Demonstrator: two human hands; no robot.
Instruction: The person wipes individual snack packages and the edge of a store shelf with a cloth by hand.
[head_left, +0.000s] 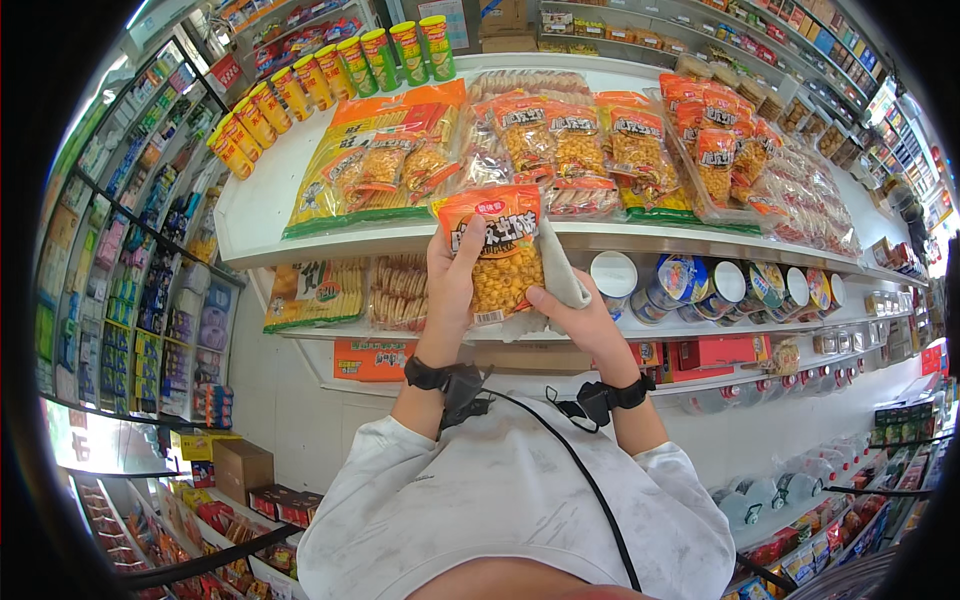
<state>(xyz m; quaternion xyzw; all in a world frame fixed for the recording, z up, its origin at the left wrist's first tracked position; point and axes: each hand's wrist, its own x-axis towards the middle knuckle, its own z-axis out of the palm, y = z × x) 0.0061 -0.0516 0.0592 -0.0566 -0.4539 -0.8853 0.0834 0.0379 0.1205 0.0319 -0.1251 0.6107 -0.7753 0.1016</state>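
Note:
Both my hands hold one orange-topped snack bag (501, 274) upright before the shelf edge. My left hand (452, 281) grips its left side, thumb across the front. At the lower right edge, my right hand (574, 311) holds the bag together with a folded grey cloth (559, 262). Beyond them, on the white shelf, similar snack bags (574, 142) lie on large packs. Three or so more rest on a big yellow-green bag (315, 187) at the left, and others fill a clear plastic tray (686, 169) at the right.
A row of yellow and green snack canisters (379, 64) lines the shelf's back left. On the lower shelf (611, 330) stand several round tubs (727, 283) and packs of wafers (397, 289). Stocked racks (142, 262) rise at the left. A black cable (577, 457) runs down my shirt.

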